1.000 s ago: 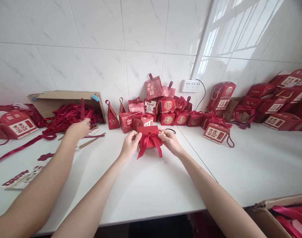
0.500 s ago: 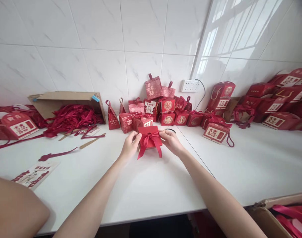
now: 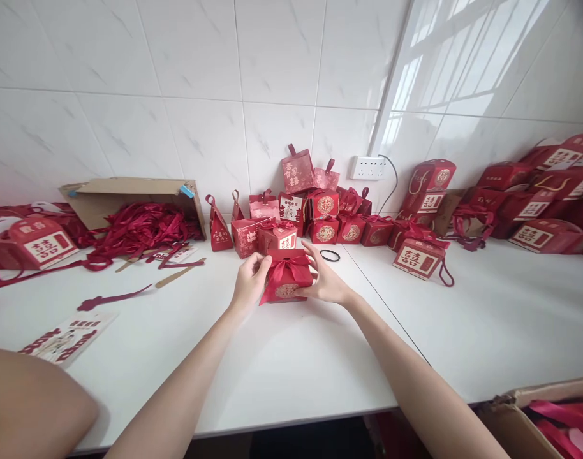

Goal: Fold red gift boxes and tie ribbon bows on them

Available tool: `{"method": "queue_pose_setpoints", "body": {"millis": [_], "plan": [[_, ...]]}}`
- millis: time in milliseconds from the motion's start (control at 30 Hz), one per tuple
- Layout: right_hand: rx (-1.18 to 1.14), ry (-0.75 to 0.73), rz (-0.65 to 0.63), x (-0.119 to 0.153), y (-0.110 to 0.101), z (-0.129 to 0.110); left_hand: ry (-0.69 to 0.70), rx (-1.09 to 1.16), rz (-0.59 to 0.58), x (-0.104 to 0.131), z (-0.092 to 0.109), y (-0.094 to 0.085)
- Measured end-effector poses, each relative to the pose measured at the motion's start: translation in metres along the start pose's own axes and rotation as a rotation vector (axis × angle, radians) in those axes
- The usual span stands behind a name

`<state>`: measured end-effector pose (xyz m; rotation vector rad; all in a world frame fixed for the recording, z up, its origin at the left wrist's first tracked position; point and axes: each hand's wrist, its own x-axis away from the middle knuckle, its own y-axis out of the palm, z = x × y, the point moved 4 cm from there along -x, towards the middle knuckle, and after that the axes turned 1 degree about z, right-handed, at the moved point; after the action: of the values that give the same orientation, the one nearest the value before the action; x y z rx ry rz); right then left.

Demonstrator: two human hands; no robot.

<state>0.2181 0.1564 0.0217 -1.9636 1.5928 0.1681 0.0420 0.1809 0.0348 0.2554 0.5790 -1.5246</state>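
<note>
A small red gift box [image 3: 286, 291] with a round gold emblem stands on the white table, between my two hands. Across its upper front lies a red ribbon bow [image 3: 291, 269], one tail hanging at the box's left side. My left hand [image 3: 248, 280] pinches the upper left edge of the box with thumb and fingers. At the right side, my right hand [image 3: 326, 280] is curved around the box, its thumb against the front and its forefinger raised near the top corner. Some of the right fingers are hidden behind the box.
Finished-looking red boxes [image 3: 324, 229] stand along the tiled wall. A cardboard box [image 3: 129, 185] spills red ribbons on the left. A black ring [image 3: 330, 255] lies right of my hands. Another carton [image 3: 506, 414] sits lower right. Someone's arm [image 3: 33, 408] shows lower left.
My right hand has shifted from the box's upper edge to its right side, fingers spreading around it. The box now sits more upright, showing its emblem, and the ribbon tails have moved leftward.
</note>
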Motion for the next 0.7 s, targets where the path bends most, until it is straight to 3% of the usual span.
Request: {"method": "queue_pose_setpoints", "body": {"millis": [67,200,267,333,533,600,700], "plan": [[0.148,-0.128,0.061,0.000,0.001,-0.001,0.189,-0.115,0.062,0.005,0.014,-0.003],[0.477,-0.468,0.230,0.003,0.004,-0.016,0.834,-0.345,0.077,0.025,0.045,0.004],[0.542,-0.549,0.297,0.006,0.004,-0.023,0.998,-0.377,0.091,0.031,0.052,0.006],[0.569,-0.585,0.335,0.007,0.004,-0.028,1.054,-0.374,0.111,0.034,0.056,0.007],[0.575,-0.644,0.395,0.010,0.002,-0.033,1.056,-0.312,0.163,0.036,0.061,0.002],[0.575,-0.633,0.389,0.010,0.001,-0.033,0.895,-0.246,0.210,0.030,0.056,-0.002],[0.553,-0.558,0.355,0.008,0.002,-0.031,0.395,-0.138,0.306,0.013,0.030,-0.011]]}}
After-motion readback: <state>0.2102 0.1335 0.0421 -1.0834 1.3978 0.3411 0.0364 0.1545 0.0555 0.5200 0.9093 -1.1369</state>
